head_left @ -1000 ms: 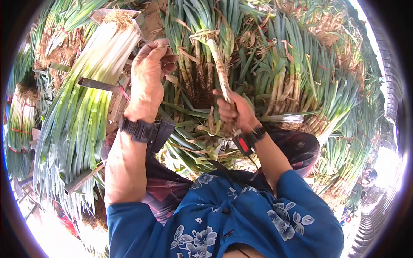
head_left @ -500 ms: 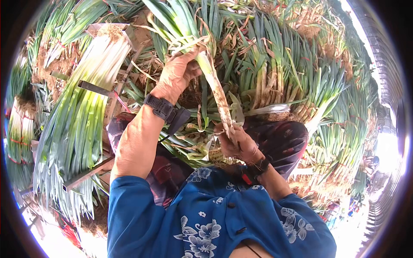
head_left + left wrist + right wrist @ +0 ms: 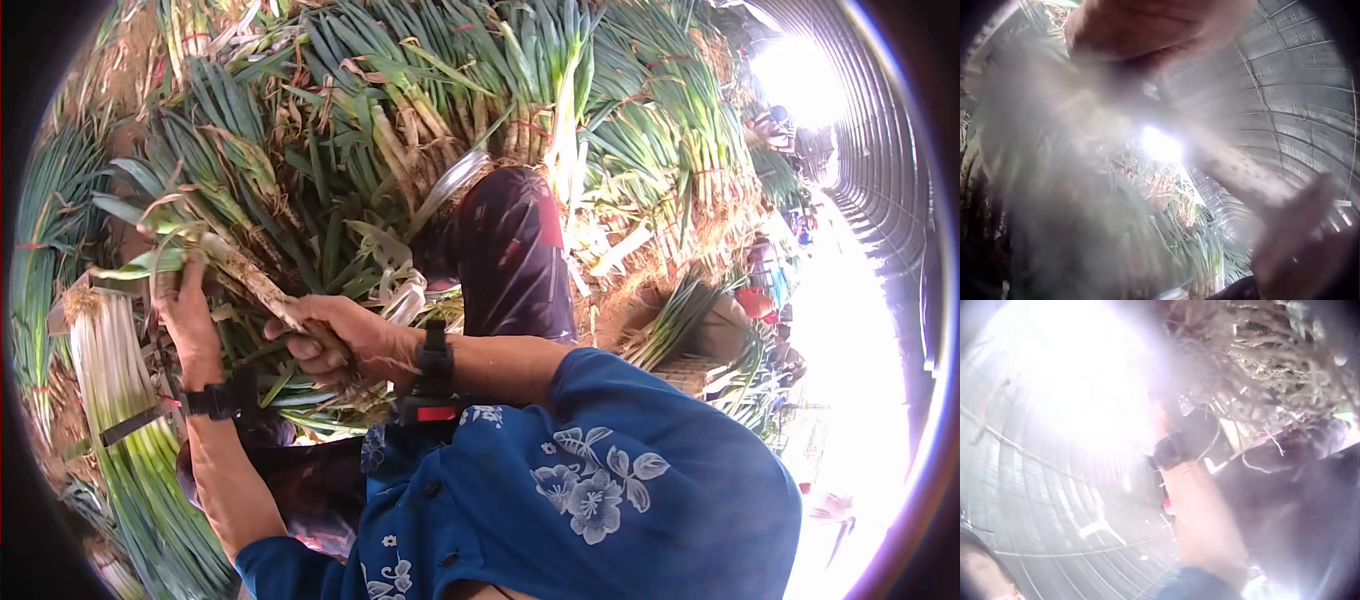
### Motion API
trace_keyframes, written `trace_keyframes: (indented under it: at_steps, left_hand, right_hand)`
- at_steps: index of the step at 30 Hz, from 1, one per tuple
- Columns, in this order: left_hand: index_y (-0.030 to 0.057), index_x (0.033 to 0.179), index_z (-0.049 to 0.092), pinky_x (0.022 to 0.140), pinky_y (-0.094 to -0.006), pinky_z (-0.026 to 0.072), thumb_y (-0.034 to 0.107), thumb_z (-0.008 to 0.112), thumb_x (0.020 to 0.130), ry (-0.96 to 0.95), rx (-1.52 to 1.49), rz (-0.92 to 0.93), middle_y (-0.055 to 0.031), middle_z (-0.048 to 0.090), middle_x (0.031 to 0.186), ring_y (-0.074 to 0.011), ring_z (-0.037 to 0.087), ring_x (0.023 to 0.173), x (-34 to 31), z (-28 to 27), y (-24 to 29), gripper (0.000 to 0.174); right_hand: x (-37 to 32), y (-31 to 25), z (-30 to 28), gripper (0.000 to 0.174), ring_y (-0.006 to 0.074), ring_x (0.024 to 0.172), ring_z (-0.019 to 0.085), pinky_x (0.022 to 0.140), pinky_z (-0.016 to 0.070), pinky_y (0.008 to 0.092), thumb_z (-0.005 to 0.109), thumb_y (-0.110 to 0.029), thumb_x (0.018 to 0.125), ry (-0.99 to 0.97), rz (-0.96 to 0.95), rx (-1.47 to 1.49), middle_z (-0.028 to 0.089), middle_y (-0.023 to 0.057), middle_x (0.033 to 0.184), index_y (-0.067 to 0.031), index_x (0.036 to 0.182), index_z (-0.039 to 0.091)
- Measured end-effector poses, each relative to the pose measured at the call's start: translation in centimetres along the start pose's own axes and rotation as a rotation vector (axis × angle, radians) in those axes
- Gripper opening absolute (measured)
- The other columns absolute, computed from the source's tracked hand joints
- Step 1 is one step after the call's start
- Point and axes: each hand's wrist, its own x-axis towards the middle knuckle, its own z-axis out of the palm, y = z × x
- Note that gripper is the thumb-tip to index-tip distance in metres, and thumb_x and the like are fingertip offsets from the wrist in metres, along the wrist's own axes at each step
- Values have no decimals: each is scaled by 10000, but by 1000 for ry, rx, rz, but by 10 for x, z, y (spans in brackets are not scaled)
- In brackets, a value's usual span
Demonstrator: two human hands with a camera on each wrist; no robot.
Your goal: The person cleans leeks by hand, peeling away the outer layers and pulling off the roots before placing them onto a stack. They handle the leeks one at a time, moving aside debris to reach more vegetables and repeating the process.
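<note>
A large green onion (image 3: 255, 280) lies slantwise between both hands, its brown-spotted stem bare and its leaves pointing to the upper left. My right hand (image 3: 350, 335) grips the stem near the root end. At the leaf base, my left hand (image 3: 188, 318) pinches the outer leaves with thumb and fingers. The left wrist view is blurred, but the spotted stem (image 3: 1241, 172) shows running down to the right hand. Tangled roots (image 3: 1266, 369) fill the top right of the right wrist view. Left of the left hand lies a bunch of clean, white-stemmed green onions (image 3: 125, 400), roots up.
Metal bars (image 3: 135, 425) of a rack hold the clean bunch. Unpeeled green onions (image 3: 420, 110) stand in rows ahead. Loose leaf scraps (image 3: 400, 290) lie by the person's knee (image 3: 515, 250). A corrugated curved wall (image 3: 890, 180) rises at the right.
The left hand has come from beside the clean bunch to the onion's leaf base. Both hands and the onion have swung left, and the head view has turned to the right.
</note>
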Motion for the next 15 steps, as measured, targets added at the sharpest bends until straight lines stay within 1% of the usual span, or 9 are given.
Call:
trace_keyframes:
  at_steps: [1, 2, 4, 6, 8, 10, 12, 14, 15]
  left_hand:
    - [51, 1082, 662, 569, -229, 408, 157, 635, 922, -90, -38, -51, 23, 630, 838, -79, 542, 672, -10, 6, 7, 194]
    - [57, 1104, 645, 567, -223, 393, 141, 611, 931, -145, -57, -40, 18, 612, 839, -83, 529, 672, -23, 12, 16, 196]
    - [64, 1128, 628, 572, -232, 391, 134, 607, 930, -246, -313, -136, -7, 625, 919, -88, 532, 706, -53, 17, 50, 211]
    - [46, 1156, 612, 624, -231, 418, 164, 624, 929, -216, -360, -134, -27, 640, 998, -93, 555, 769, -74, -2, 76, 256]
    - [14, 1218, 569, 750, -291, 499, 194, 629, 929, -211, -479, -57, -75, 647, 1078, -147, 602, 859, -78, -53, 68, 346]
    - [-15, 1319, 476, 820, -313, 527, 151, 585, 944, -50, -690, 44, -92, 597, 1147, -195, 572, 1057, -90, -98, 90, 425]
    - [-30, 1272, 502, 938, -487, 505, 244, 574, 946, 70, -845, -60, -163, 619, 1146, -272, 632, 958, -96, -154, 132, 433]
    - [-50, 1196, 548, 834, -393, 520, 217, 565, 922, -97, -343, -264, -172, 625, 1114, -229, 628, 910, -107, -112, 133, 383]
    - [-60, 1158, 572, 782, -346, 528, 203, 560, 910, -214, -98, -333, -177, 628, 1098, -208, 627, 886, -114, -92, 135, 361]
  right_hand:
    - [7, -5, -4, 350, 62, 424, 356, 391, 260, 236, 456, -389, 958, 29, 3, 40, 434, -45, 602, -75, 1068, 564]
    - [13, -9, -9, 343, 61, 423, 355, 395, 264, 235, 450, -385, 960, 57, 4, 79, 430, -49, 598, -79, 1065, 562]
    - [32, -20, -32, 325, 63, 424, 360, 414, 284, 249, 442, -377, 963, 123, -23, 149, 446, -52, 599, -89, 1024, 579]
    - [58, -32, -83, 321, 66, 442, 378, 422, 293, 258, 444, -377, 963, 142, -43, 267, 467, -48, 609, -97, 996, 598]
    - [69, -38, -112, 325, 66, 473, 403, 434, 307, 262, 466, -391, 956, 325, -133, 18, 473, -49, 615, -103, 964, 615]
    - [73, -46, -144, 304, 77, 487, 413, 442, 325, 263, 514, -388, 932, 451, -272, -267, 475, -37, 621, -104, 935, 620]
    - [77, -44, -173, 270, 98, 486, 408, 445, 346, 260, 590, -368, 892, 509, -444, -567, 471, -11, 626, -99, 907, 611]
    - [69, -50, -167, 266, 78, 514, 413, 450, 340, 255, 603, -345, 891, 444, -381, -482, 482, -21, 656, -82, 918, 624]
    - [58, -54, -152, 255, 69, 531, 411, 457, 333, 246, 599, -332, 900, 315, -353, -501, 491, -25, 686, -80, 929, 624]
